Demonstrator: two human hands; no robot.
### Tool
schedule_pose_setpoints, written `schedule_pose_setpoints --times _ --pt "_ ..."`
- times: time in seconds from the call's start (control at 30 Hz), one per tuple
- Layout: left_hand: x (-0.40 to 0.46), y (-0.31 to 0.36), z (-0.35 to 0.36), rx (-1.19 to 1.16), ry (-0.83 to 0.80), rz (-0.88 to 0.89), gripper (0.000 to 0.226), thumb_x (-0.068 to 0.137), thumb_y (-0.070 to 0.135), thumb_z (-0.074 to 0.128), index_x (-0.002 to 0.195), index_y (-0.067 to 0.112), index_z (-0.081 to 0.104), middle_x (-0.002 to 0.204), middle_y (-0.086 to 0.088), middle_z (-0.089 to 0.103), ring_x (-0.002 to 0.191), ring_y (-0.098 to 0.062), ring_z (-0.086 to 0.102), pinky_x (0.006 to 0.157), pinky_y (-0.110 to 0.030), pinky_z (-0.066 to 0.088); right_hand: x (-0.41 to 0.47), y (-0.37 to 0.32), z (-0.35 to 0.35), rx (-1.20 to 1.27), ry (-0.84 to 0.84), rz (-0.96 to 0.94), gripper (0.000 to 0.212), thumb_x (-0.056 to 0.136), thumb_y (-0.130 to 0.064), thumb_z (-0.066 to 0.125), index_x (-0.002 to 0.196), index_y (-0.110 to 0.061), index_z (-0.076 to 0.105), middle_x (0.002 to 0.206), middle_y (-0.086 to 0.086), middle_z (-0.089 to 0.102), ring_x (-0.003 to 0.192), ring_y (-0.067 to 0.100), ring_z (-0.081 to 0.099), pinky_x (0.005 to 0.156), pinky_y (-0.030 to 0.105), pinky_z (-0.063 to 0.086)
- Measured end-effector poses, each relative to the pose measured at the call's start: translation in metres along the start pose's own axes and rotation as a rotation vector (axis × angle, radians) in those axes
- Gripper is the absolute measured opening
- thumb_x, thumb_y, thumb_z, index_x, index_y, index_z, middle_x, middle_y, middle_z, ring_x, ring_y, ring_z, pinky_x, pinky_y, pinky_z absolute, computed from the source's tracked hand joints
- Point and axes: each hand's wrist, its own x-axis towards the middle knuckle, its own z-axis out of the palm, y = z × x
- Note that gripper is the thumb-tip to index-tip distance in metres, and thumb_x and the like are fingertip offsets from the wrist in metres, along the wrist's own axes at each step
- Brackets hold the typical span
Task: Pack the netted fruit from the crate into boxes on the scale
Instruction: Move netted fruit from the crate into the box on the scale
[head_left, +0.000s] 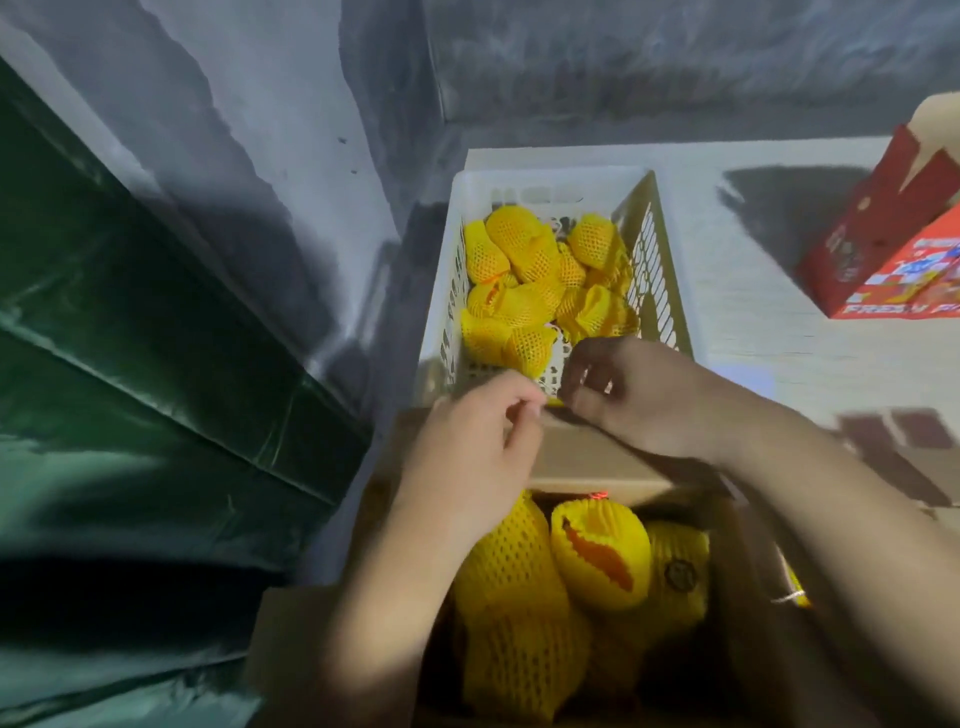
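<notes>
A white slotted crate (670, 291) on the table holds several fruits in yellow foam netting (524, 291). Below it an open cardboard box (597, 460) holds three netted fruits (597, 561), one showing orange through its net. My left hand (467, 457) and my right hand (644, 400) hover side by side over the box's far flap, at the crate's near rim. Both have curled fingers that almost meet, and a small yellow scrap (554, 401) shows between the fingertips. Motion blur hides whether either hand pinches it. The scale is not in view.
A red printed fruit carton (893, 249) stands open at the table's far right. A dark green glossy sheet (130, 364) fills the left side. A grey wall runs behind the table.
</notes>
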Motion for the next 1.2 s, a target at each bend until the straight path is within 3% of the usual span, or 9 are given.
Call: schedule_pose_setpoints --times 0.17,0.3,0.4,0.47,0.6,0.77,0.93,1.07,1.2 --pt "0.068 -0.028 0.022 0.184 -0.231 -0.119 0.023 0.104 0.032 0.052 0.123 0.033 0.066 0.125 0.012 0.068 0.115 -0.015 0.063 0.097 -0.039 0.054 0.105 0.048 0.022 -0.323 -0.333 0.121 0.04 0.101 -0.045 0.057 0.137 -0.028 0.055 0.131 0.004 0.062 0.117 0.029 0.06 0.082 0.034 0.048" --pt "0.081 -0.046 0.047 0.221 -0.401 -0.205 0.018 0.103 0.038 0.053 0.116 0.037 0.065 0.116 0.009 0.064 0.105 -0.017 0.061 0.089 -0.039 0.054 0.175 0.088 0.062 -0.513 -0.369 -0.018 0.082 0.099 -0.027 0.065 0.163 -0.03 0.014 0.171 0.002 0.016 0.147 0.034 0.037 0.109 0.042 0.044" --pt "0.079 -0.056 0.054 0.244 -0.423 -0.183 0.02 0.104 0.043 0.047 0.111 0.035 0.064 0.109 0.01 0.062 0.096 -0.012 0.058 0.085 -0.038 0.053 0.207 0.108 0.087 -0.668 -0.351 -0.071 0.107 0.091 -0.009 0.071 0.163 -0.035 -0.004 0.173 -0.005 -0.002 0.153 0.038 0.022 0.116 0.05 0.037" --pt "0.079 -0.06 0.054 0.212 -0.433 -0.193 0.024 0.105 0.046 0.046 0.112 0.034 0.065 0.107 0.009 0.063 0.095 -0.012 0.058 0.086 -0.039 0.053 0.217 0.114 0.099 -0.759 -0.301 -0.038 0.111 0.083 -0.011 0.08 0.161 -0.034 0.006 0.168 0.001 0.005 0.148 0.037 0.026 0.112 0.049 0.039" --pt "0.079 -0.061 0.056 0.167 -0.444 -0.202 0.025 0.105 0.046 0.045 0.112 0.033 0.065 0.105 0.009 0.064 0.094 -0.011 0.059 0.088 -0.039 0.055 0.211 0.129 0.117 -0.824 -0.11 -0.074 0.073 0.092 -0.025 0.071 0.151 -0.032 0.027 0.151 0.004 0.018 0.136 0.034 0.035 0.104 0.047 0.047" --pt "0.077 -0.058 0.055 0.17 -0.437 -0.19 0.025 0.105 0.045 0.045 0.117 0.033 0.063 0.111 0.008 0.063 0.099 -0.012 0.059 0.09 -0.042 0.054 0.195 0.12 0.089 -0.648 -0.212 -0.003 0.098 0.081 -0.043 0.084 0.15 -0.026 0.018 0.154 0.003 0.031 0.134 0.037 0.046 0.093 0.047 0.053" --pt "0.075 -0.051 0.048 0.039 -0.356 -0.195 0.029 0.103 0.044 0.052 0.131 0.041 0.058 0.125 0.015 0.063 0.108 -0.01 0.062 0.093 -0.036 0.054 0.148 0.067 0.039 -0.66 0.038 -0.1 0.08 0.078 -0.046 0.083 0.138 -0.024 0.035 0.131 0.011 0.028 0.119 0.038 0.036 0.092 0.049 0.047" --pt "0.058 -0.032 0.027 -0.407 -0.053 -0.209 0.035 0.104 0.03 0.057 0.139 0.036 0.055 0.126 0.02 0.064 0.101 0.012 0.062 0.076 -0.004 0.047 0.085 0.014 -0.007 -0.152 0.178 -0.168 0.072 0.074 -0.036 0.084 0.13 -0.013 0.045 0.121 0.007 0.037 0.104 0.028 0.048 0.089 0.04 0.047" --pt "0.019 0.003 -0.004 -1.054 0.141 -0.296 0.016 0.106 0.017 0.053 0.115 0.025 0.063 0.114 -0.002 0.07 0.096 -0.013 0.077 0.084 -0.027 0.061 0.019 -0.04 -0.025 0.256 0.235 -0.225 0.048 0.082 -0.023 0.079 0.124 -0.017 0.058 0.067 -0.016 0.059 0.06 -0.002 0.052 0.06 0.015 0.04"
